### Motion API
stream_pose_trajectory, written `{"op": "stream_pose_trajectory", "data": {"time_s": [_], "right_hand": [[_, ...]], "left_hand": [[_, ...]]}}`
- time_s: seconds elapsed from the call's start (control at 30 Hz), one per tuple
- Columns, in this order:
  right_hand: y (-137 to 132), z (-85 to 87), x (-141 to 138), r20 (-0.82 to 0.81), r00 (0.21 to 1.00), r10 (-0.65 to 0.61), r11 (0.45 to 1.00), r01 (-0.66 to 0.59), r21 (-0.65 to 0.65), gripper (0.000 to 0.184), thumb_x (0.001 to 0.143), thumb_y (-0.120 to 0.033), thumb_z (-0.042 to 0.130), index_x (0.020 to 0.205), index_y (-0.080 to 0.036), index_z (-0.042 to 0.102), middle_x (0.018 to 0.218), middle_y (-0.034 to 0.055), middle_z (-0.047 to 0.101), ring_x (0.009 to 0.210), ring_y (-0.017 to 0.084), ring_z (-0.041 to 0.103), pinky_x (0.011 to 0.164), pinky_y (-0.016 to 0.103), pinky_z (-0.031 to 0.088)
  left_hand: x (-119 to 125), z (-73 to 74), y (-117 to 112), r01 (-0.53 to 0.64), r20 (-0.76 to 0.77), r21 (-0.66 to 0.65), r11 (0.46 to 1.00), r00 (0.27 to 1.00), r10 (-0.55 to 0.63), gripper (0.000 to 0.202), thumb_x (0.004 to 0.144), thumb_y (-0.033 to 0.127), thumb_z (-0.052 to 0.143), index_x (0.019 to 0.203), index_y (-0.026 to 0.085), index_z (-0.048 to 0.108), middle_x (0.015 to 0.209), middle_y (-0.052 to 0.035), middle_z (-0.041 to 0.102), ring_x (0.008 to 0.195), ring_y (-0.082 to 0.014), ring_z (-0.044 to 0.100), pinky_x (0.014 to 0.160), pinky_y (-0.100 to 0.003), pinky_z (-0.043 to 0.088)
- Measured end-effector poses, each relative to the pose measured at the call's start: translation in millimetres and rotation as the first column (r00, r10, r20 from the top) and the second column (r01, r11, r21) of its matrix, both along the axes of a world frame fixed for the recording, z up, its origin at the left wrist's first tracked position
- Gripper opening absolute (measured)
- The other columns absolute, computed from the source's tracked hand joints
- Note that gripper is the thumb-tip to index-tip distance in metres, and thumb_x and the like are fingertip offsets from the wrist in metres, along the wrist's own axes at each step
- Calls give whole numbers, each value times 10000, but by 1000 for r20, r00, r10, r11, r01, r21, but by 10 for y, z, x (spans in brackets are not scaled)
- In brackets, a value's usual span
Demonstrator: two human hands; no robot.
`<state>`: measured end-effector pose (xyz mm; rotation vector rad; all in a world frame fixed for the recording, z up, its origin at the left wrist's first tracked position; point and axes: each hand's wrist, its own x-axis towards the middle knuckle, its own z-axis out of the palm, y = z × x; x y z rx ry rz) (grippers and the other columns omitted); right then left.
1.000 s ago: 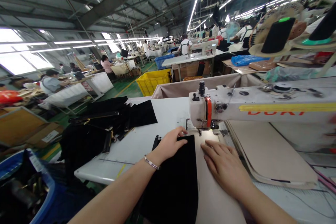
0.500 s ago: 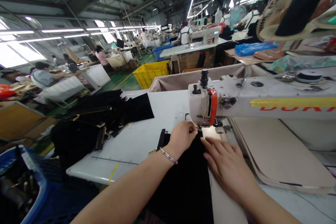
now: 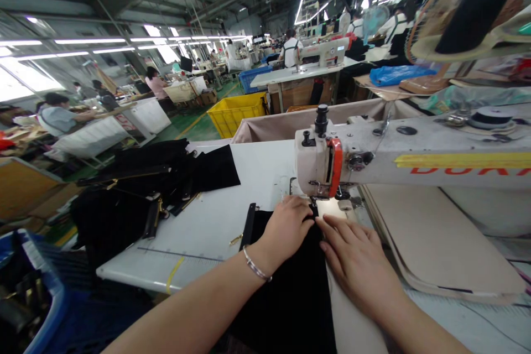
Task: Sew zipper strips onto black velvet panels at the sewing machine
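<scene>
On the white sewing table [image 3: 249,177], the black fabric panel [image 3: 290,287] has advanced to the sewing machine [image 3: 332,163] needle — left hand [image 3: 286,227] and right hand [image 3: 357,265] press it, fingers flat.

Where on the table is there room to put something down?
The bare white table between the black pile and the cloth is free. By the needle it is crowded: left hand, right hand and machine meet.

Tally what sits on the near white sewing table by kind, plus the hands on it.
Sewing machine: 1
Black fabric piece under the hands: 1
Pile of black pieces, too tangled to count singly: 1
Tan boards, stacked: 1 stack
Hands: 2, left hand, right hand
Total: 6
</scene>
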<state>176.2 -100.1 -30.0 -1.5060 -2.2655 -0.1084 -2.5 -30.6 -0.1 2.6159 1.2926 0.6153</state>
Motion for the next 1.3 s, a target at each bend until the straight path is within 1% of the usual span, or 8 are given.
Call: {"op": "stream_pose_trajectory", "data": {"time_s": [0.1,0.47,0.63,0.73,0.83,1.0,1.13,1.3], "right_hand": [[3,-7,-5,-1,1000,-1,1000,1,-4,427,972,-313,420,1391,-235,443,1374,72,514,1216,242,459,944,438,353],[0,-41,-13,23,999,-25,1000,25,-17,444,960,-245,402,1402,-222,435,1383,68,501,1225,258,447,972,460,370],[-38,-32,-19,14,1000,-16,1000,16,5,425,954,-240,422,1374,-203,473,1353,78,529,1205,255,479,991,462,396],[-303,-40,29,0,999,52,998,-52,25,399,951,-267,445,1338,-202,514,1326,77,556,1176,240,517,993,435,434],[-675,-27,99,13,987,157,981,-158,111,399,939,-294,463,1317,-195,540,1324,71,569,1172,222,545,947,371,497],[-1038,40,153,70,968,242,948,-251,197,348,910,-287,486,1224,-214,618,1222,47,647,1074,193,622,847,301,557],[-1098,61,153,84,964,253,945,-264,195,356,887,-252,492,1216,-216,622,1207,44,656,1051,194,636,828,316,567],[-1135,78,188,138,946,295,924,-319,213,399,843,-195,466,1210,-197,622,1205,34,658,1064,189,630,830,320,567]], "left_hand": [[-57,6,-102,146,-111,8,989,983,-145,242,943,209,518,1172,155,574,1286,-88,574,1255,-210,483,1134,-403,348],[-18,-62,-132,150,-183,77,986,974,-134,245,966,211,470,1182,138,559,1293,-87,559,1288,-205,458,1167,-376,324],[-46,-12,-109,122,-164,23,992,979,-116,272,958,194,483,1210,127,557,1341,-100,535,1327,-206,425,1183,-381,294],[-224,156,-359,202,-157,-109,973,963,-217,401,963,330,505,1330,168,490,1438,-110,460,1386,-230,357,1180,-452,279],[-458,280,-803,408,-133,-234,882,886,-445,602,869,556,585,1352,214,477,1467,-83,432,1393,-235,349,1185,-458,259],[-598,123,-1343,527,-122,12,850,844,-521,277,915,330,607,1163,206,610,1259,-30,629,1322,-198,452,1191,-405,263],[-546,-25,-1450,530,-114,95,843,847,-520,236,920,299,608,1133,198,625,1169,1,679,1263,-167,511,1186,-346,294],[-534,-38,-1477,536,-86,169,827,844,-529,201,920,242,611,1110,179,630,1153,15,688,1228,-149,542,1184,-335,302]]}}
